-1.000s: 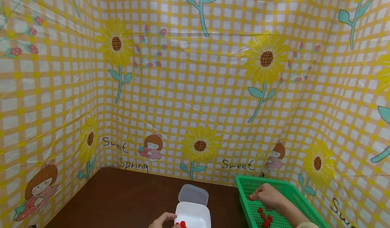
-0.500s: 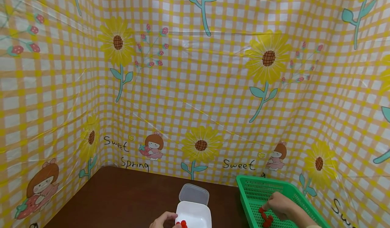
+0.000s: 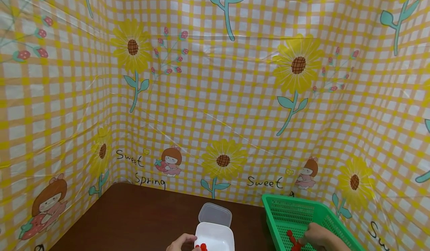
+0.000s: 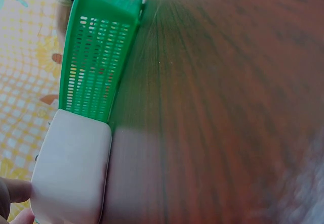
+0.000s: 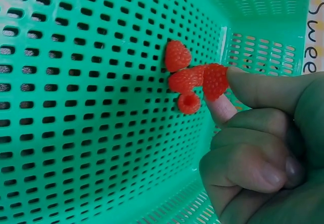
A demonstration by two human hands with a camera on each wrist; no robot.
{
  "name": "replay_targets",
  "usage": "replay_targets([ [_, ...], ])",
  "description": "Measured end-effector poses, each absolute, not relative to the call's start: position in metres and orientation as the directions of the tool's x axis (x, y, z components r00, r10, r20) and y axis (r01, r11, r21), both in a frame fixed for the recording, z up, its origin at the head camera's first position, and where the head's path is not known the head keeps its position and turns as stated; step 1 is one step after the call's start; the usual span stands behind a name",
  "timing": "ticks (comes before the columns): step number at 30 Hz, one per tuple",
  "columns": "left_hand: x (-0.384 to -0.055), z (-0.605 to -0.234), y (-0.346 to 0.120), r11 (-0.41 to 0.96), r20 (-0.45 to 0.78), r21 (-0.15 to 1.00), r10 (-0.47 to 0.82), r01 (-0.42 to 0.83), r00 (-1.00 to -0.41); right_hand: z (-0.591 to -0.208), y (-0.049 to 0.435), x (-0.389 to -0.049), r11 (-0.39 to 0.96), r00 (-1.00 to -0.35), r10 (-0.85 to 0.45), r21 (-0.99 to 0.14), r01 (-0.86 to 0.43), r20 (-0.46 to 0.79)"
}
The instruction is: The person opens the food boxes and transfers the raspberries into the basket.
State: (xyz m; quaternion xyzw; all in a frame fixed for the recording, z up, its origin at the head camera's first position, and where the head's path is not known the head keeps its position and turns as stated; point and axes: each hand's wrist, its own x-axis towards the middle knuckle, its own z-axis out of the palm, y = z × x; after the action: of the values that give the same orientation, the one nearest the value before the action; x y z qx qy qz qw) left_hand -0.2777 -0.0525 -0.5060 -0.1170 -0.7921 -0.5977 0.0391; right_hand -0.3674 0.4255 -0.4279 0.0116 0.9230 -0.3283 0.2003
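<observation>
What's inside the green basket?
At least three raspberries lie in the basket, and the right hand pinches another raspberry. That hand covers part of the basket, so anything beneath it can't be seen.

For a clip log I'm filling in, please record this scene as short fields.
Left hand: left hand at the white container's rim; grip unclear
Right hand: right hand pinches a raspberry
Green basket: green basket holds other raspberries
White container: red berries inside, near the left hand
Lid: translucent lid behind the container
Surface: dark brown table
</observation>
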Motion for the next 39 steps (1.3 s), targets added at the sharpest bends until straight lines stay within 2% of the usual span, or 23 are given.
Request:
replay_targets([
  [1, -0.278, -0.506, -0.052, 0.260, 0.200, 0.938, 0.139, 0.231, -0.970, -0.433, 0.433, -0.373, 0.789, -0.911, -0.151, -0.602, 0.123, -0.384],
  [6, -0.278, -0.506, -0.053, 0.260, 0.203, 0.937, 0.143, 0.235, -0.969, -0.435, 0.431, -0.372, 0.789, -0.927, -0.089, -0.593, 0.158, -0.365],
  [11, -0.277, -0.508, -0.053, 0.236, 0.191, 0.945, 0.164, 0.227, -0.968, -0.425, 0.420, -0.360, 0.767, -0.937, -0.108, -0.627, 0.135, -0.333],
  [14, -0.277, -0.508, -0.052, 0.233, 0.194, 0.945, 0.166, 0.230, -0.967, -0.415, 0.409, -0.353, 0.747, -0.941, -0.157, -0.659, 0.085, -0.298],
  [15, -0.277, -0.508, -0.052, 0.232, 0.192, 0.946, 0.167, 0.228, -0.967, -0.411, 0.400, -0.347, 0.742, -0.952, -0.111, -0.661, 0.110, -0.284],
  [17, -0.277, -0.507, -0.053, 0.238, 0.190, 0.945, 0.163, 0.225, -0.968, -0.404, 0.392, -0.344, 0.731, -0.956, -0.121, -0.676, 0.097, -0.269],
  [24, -0.276, -0.504, -0.050, 0.264, 0.196, 0.939, 0.119, 0.221, -0.973, -0.381, 0.369, -0.340, 0.662, -0.949, -0.215, -0.749, 0.030, -0.229],
  [39, -0.276, -0.504, -0.049, 0.258, 0.192, 0.942, 0.104, 0.213, -0.976, -0.360, 0.310, -0.334, 0.631, -0.958, -0.230, -0.775, -0.015, -0.169],
])
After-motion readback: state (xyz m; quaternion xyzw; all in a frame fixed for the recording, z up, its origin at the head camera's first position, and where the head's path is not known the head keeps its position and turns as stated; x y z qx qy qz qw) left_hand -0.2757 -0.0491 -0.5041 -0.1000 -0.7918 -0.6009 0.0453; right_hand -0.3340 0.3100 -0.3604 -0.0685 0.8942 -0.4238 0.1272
